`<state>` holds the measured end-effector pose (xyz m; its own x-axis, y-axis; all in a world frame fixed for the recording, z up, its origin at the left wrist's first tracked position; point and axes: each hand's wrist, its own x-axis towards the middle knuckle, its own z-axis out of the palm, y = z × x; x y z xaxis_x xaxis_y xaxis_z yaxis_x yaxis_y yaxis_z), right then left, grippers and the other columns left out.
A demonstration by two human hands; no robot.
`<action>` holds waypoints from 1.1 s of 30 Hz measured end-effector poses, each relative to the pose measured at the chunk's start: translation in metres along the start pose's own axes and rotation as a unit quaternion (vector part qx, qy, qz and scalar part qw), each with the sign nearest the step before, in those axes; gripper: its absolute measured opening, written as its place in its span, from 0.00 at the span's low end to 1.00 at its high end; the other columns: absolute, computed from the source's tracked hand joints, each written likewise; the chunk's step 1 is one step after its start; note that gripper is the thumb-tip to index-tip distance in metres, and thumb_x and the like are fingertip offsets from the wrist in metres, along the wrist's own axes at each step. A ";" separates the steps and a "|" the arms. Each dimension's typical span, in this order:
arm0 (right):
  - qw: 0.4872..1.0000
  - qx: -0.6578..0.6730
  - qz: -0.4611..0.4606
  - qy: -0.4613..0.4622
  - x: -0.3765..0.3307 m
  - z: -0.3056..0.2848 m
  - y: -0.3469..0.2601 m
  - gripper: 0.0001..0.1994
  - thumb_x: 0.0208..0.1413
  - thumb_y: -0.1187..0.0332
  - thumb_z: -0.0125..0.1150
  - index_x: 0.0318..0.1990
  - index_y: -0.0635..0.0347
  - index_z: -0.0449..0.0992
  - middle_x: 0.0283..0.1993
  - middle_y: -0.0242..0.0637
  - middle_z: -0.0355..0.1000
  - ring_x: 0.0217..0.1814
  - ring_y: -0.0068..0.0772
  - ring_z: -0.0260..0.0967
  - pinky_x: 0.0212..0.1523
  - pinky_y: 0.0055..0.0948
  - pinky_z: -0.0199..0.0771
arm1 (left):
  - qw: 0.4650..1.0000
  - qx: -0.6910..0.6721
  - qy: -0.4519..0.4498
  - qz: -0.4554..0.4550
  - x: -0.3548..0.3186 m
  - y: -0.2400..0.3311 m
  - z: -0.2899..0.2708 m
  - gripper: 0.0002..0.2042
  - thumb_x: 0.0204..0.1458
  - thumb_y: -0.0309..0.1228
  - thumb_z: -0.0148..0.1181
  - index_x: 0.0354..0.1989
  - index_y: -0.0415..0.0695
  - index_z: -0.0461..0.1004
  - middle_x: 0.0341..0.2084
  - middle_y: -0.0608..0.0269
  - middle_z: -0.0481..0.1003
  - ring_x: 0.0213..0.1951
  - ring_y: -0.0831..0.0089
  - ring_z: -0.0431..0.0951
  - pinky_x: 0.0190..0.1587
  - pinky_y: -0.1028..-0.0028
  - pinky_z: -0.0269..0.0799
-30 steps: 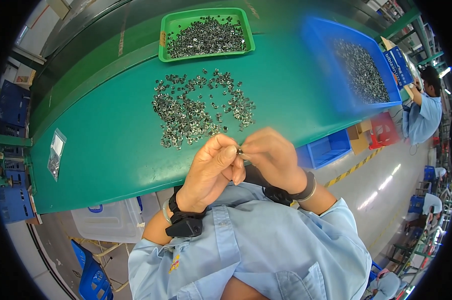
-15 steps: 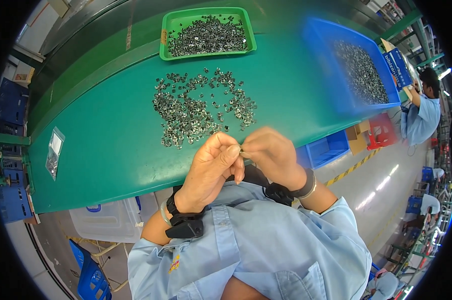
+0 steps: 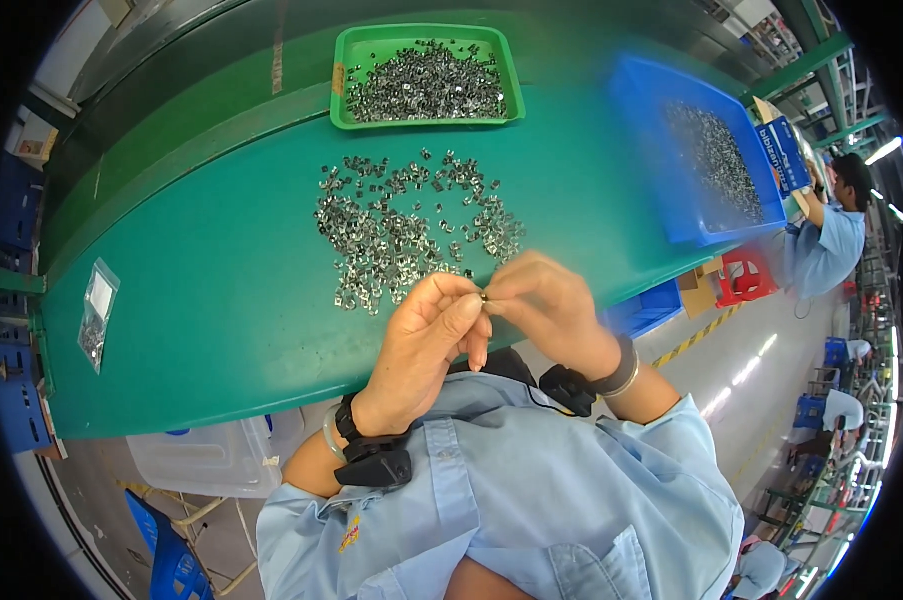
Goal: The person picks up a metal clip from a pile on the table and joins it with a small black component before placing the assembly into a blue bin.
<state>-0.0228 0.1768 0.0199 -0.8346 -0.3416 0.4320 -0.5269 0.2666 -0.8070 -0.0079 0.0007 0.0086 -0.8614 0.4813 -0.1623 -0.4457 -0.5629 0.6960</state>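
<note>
Both my hands meet at the near edge of the green table (image 3: 221, 340). My left hand (image 3: 436, 325) pinches a small metal part (image 3: 484, 297) between thumb and forefinger. From the other side, the fingertips of my right hand (image 3: 546, 300) close on the same part, whose exact kind is too small to make out. Just beyond my hands lies a loose spread of small shiny metal parts (image 3: 381, 245). Behind it stands a green tray (image 3: 427, 122) heaped with similar small parts.
A blue bin (image 3: 646, 150) full of small metal pieces stands at the right. A clear plastic bag (image 3: 97, 315) lies at the table's left. Below the table are a translucent box (image 3: 206, 460) and a red stool (image 3: 746, 277). A co-worker (image 3: 826, 240) works at the far right.
The whole view has shifted slightly, so the table and trays sit a little lower. My hands stay together on the small part; the right hand appears less blurred.
</note>
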 end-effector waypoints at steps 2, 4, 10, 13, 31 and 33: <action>0.999 -0.045 -0.008 -0.010 0.020 -0.011 0.001 0.07 0.48 0.78 0.62 0.34 0.61 0.71 0.32 0.36 0.71 0.34 0.29 0.70 0.33 0.25 0.70 | 1.000 -0.027 -0.013 0.000 0.000 0.001 -0.005 0.08 0.60 0.32 0.47 0.42 0.41 0.64 0.27 0.61 0.71 0.23 0.75 0.71 0.26 0.75 0.69; 0.997 -0.069 0.036 -0.018 0.051 -0.024 0.005 0.04 0.51 0.76 0.59 0.35 0.62 0.71 0.32 0.34 0.71 0.35 0.24 0.70 0.35 0.24 0.70 | 0.996 -0.080 -0.028 -0.002 0.002 0.001 -0.010 0.08 0.61 0.31 0.47 0.44 0.41 0.64 0.29 0.61 0.72 0.24 0.76 0.72 0.27 0.76 0.69; 0.996 -0.078 0.048 0.023 0.152 -0.058 0.039 0.08 0.56 0.72 0.56 0.41 0.64 0.71 0.34 0.31 0.72 0.36 0.22 0.69 0.42 0.23 0.70 | 0.996 -0.081 -0.042 0.003 0.004 0.000 -0.013 0.08 0.61 0.30 0.46 0.44 0.41 0.64 0.29 0.60 0.70 0.23 0.75 0.70 0.26 0.73 0.69; 0.990 -0.122 0.065 0.014 0.142 -0.068 0.041 0.08 0.55 0.72 0.56 0.42 0.64 0.72 0.36 0.31 0.72 0.37 0.22 0.69 0.42 0.24 0.70 | 0.995 -0.087 -0.049 -0.001 0.004 0.000 -0.013 0.08 0.61 0.30 0.45 0.44 0.41 0.64 0.29 0.59 0.70 0.23 0.74 0.70 0.26 0.73 0.69; 0.967 -0.209 0.108 -0.098 0.076 -0.069 0.057 0.07 0.48 0.74 0.61 0.36 0.63 0.74 0.34 0.36 0.70 0.37 0.33 0.70 0.39 0.29 0.70 | 0.995 -0.076 -0.059 0.002 0.003 -0.001 -0.013 0.07 0.60 0.29 0.46 0.44 0.40 0.65 0.28 0.59 0.70 0.23 0.74 0.70 0.27 0.72 0.69; 0.970 -0.208 0.108 -0.067 0.074 -0.071 0.052 0.07 0.48 0.75 0.61 0.36 0.63 0.74 0.34 0.36 0.70 0.37 0.34 0.70 0.38 0.29 0.70 | 0.996 -0.071 -0.057 0.004 0.003 -0.002 -0.011 0.07 0.60 0.29 0.46 0.44 0.40 0.65 0.28 0.59 0.70 0.23 0.74 0.70 0.26 0.73 0.69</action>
<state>-0.1231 0.2295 0.0380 -0.9190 -0.3440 0.1928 -0.3848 0.6758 -0.6286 -0.0124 -0.0040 -0.0012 -0.8353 0.5452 -0.0714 -0.4764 -0.6527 0.5891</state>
